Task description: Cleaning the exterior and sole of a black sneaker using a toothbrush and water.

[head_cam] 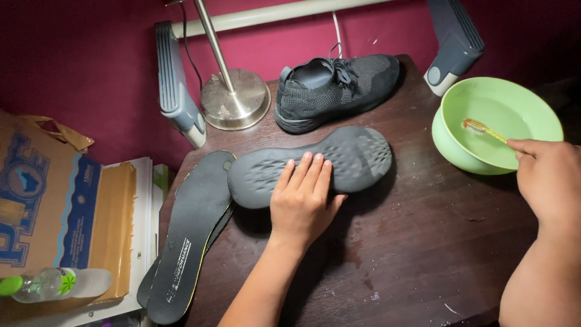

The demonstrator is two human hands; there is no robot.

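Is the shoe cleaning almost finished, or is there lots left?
Done: two insoles lie out on the table. In hand: the left hand presses the upturned shoe, sole up, while the right hand dips a toothbrush in the green bowl. Left: probably the second shoe, standing untouched behind.

Both forearms are bare to the frame edge, left hand point(302, 203) and right hand point(548, 178) without rings or gloves.

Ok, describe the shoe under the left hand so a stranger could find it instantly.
On the dark wooden table, look just in front of the upright black knit shoe. The overturned shoe lies sole up, pressed by the left hand. Unlike the flat insoles beside it, it shows a thick, dimpled tread.
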